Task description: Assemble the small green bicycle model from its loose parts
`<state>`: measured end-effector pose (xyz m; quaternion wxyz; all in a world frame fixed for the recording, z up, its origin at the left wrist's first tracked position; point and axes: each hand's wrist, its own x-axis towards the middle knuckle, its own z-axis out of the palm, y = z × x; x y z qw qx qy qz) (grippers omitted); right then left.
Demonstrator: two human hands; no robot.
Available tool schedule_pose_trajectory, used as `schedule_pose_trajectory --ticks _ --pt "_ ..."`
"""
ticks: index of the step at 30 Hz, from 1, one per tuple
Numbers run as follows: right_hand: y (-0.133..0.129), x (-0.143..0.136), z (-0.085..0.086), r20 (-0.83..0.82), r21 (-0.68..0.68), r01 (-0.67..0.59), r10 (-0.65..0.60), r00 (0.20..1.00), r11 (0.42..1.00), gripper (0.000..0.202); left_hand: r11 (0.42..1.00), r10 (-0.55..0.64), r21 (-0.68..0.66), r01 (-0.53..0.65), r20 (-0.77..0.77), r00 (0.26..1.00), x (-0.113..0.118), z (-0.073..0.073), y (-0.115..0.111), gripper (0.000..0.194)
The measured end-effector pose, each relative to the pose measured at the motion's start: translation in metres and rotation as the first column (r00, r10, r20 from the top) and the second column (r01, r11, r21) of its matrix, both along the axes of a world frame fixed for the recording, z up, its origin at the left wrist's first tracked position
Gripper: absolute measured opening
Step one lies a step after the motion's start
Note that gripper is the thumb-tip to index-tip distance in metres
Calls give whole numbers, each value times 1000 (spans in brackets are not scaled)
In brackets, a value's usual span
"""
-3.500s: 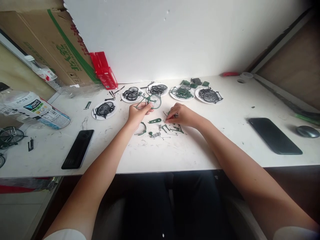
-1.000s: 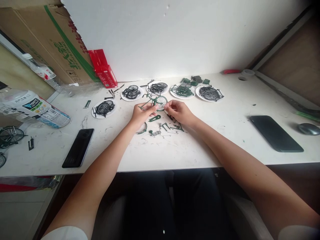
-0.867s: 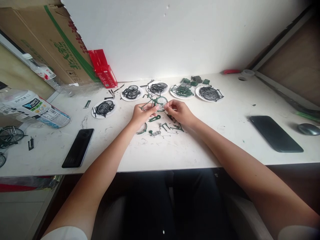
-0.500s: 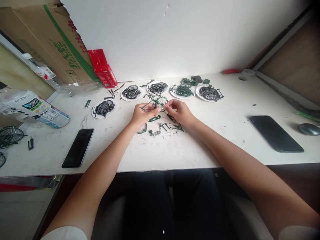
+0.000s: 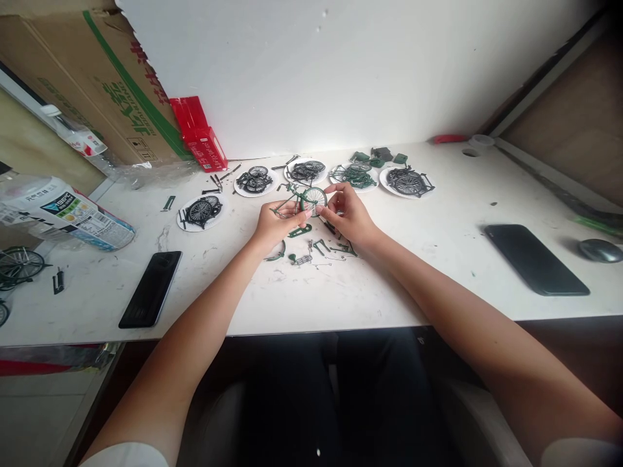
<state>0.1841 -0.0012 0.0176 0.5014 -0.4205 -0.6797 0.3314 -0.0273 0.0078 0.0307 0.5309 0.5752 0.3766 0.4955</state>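
A small green model bicycle [image 5: 293, 198] is held above the table in my left hand [image 5: 276, 224], thumb and fingers closed on its frame. Its spoked wheel [image 5: 315, 196] faces right, towards my right hand [image 5: 354, 219]. That hand's index finger is raised at the wheel's edge and its thumb is close to the hub, with a gap between them; whether the thumb touches is unclear. Below lie a green chain-guard-like piece [image 5: 300, 231], a curved green strip [image 5: 277, 251] and several thin green pieces [image 5: 321, 246]. Part of the bicycle is hidden behind my left fingers.
Paper plates with dark bicycle parts [image 5: 202, 213] and green parts [image 5: 355, 176] line the back. A phone [image 5: 150, 289] lies left, a dark flat slab [image 5: 535, 259] and a mouse [image 5: 601, 251] right. A red box [image 5: 209, 148], cardboard carton [image 5: 102, 84] and bottle [image 5: 73, 211] stand left.
My right thumb and index finger have spread apart from their pinch near the wheel's hub, the index finger rising. My left hand still holds the bicycle in nearly the same place.
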Motion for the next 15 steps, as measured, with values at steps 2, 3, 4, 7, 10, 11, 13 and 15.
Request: schedule_pose_trajectory --ticks 2,3,4,7,10,11,13,15 --pt "-1 0 1 10 -26 17 -16 1000 1000 54 1000 4 3 -4 -6 1000 0 1 0 52" --pt "-2 0 1 15 -35 21 -20 1000 999 55 1000 4 5 -4 -11 1000 0 0 0 52" --pt "-2 0 1 19 -39 24 -23 1000 999 56 1000 3 8 -3 -15 1000 -1 0 0 51" --pt "-1 0 1 25 -36 23 -22 999 999 58 1000 -7 15 8 -26 1000 -2 -1 2 50" --pt "-1 0 1 27 -45 24 -23 999 999 56 1000 -7 13 7 -29 1000 -2 -2 2 50" --pt "-1 1 1 28 -48 26 -25 999 998 54 1000 -4 11 4 -29 1000 -1 -1 2 50" --pt "-2 0 2 29 -52 29 -27 999 998 53 1000 1 7 -1 -28 1000 -1 -1 1 50" --pt "-3 0 3 29 -53 32 -30 999 998 52 1000 4 7 -4 -26 1000 -1 -2 2 49"
